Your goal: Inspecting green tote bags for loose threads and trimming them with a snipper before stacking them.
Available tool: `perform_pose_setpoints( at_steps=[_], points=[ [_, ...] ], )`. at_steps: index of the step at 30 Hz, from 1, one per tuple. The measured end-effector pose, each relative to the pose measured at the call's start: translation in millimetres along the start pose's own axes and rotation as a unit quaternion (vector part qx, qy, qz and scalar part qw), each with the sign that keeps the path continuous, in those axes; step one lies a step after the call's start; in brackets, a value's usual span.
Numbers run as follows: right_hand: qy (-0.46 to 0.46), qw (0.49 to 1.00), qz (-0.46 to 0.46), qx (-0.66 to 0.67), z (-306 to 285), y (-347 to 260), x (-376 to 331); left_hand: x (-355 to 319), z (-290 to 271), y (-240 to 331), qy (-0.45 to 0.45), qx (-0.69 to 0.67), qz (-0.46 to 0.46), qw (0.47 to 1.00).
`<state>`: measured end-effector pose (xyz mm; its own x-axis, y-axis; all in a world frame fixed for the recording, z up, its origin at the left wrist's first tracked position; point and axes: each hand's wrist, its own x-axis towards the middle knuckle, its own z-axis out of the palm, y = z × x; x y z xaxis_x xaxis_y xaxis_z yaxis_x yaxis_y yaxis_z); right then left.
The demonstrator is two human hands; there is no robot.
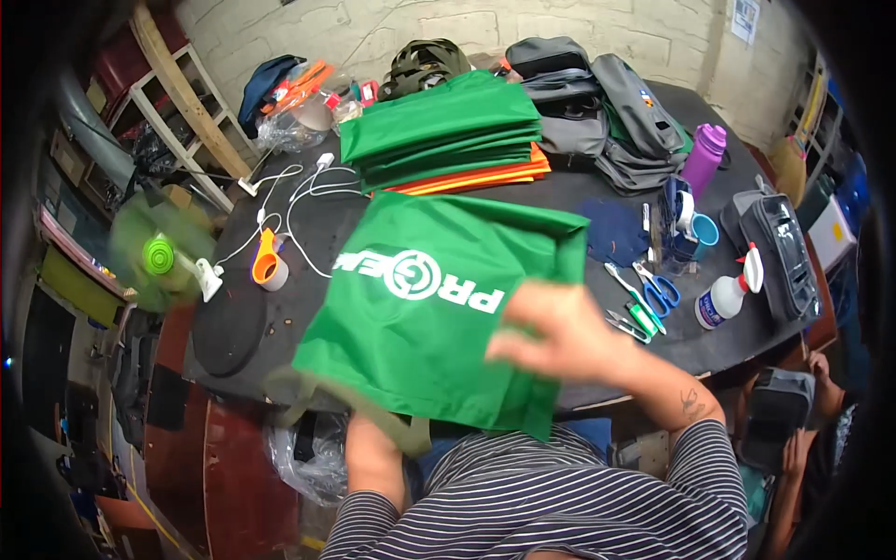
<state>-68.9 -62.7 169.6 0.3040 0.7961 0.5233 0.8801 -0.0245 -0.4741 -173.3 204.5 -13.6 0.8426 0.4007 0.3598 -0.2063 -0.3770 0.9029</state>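
A green fabric bag with white lettering lies in front of me at the table's near edge, its lettering upside down to me. An olive strap hangs from its near side. My right hand is over the bag's right part, blurred by motion, with thumb and fingers apart and nothing seen between them. My left forearm goes under the bag's near edge, and the bag hides my left hand. Just beyond lies a stack of folded green bags, with orange ones at the bottom.
On the right are blue-handled scissors, a spray bottle, a purple bottle and a grey bag. Grey backpacks stand at the back. An orange tape roll and white cables lie left. Another person's hands hold a grey bag.
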Motion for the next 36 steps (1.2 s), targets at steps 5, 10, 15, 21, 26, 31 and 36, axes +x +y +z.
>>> perform_pose_setpoints(
  at_steps=[5, 10, 15, 21, 26, 31, 36],
  points=[
    [0.107, 0.899, 0.378, 0.194, -18, 116, -11, -24, -11, 11, -0.008, -0.088, -0.058, 0.994],
    [-0.026, 0.762, 0.491, 0.421, 20, 150, -1, -39, -8, 18, -0.015, -0.177, -0.124, 0.976],
    [-0.015, 0.696, 0.349, 0.627, 52, 154, 24, -36, -11, 29, -0.009, -0.259, -0.187, 0.948],
    [0.095, 0.651, 0.246, 0.712, -19, 166, 67, -47, -3, 37, -0.017, -0.359, -0.255, 0.898],
    [0.041, 0.7, 0.208, 0.682, -97, 133, 95, -94, 45, 51, -0.01, -0.438, -0.289, 0.851],
    [0.049, 0.728, 0.228, 0.645, -157, 134, 89, -111, 10, 83, -0.483, -0.316, -0.254, 0.776],
    [0.036, 0.786, 0.243, 0.568, -180, 98, 99, -70, -98, 96, -0.486, 0.193, -0.321, 0.789]
  ],
)
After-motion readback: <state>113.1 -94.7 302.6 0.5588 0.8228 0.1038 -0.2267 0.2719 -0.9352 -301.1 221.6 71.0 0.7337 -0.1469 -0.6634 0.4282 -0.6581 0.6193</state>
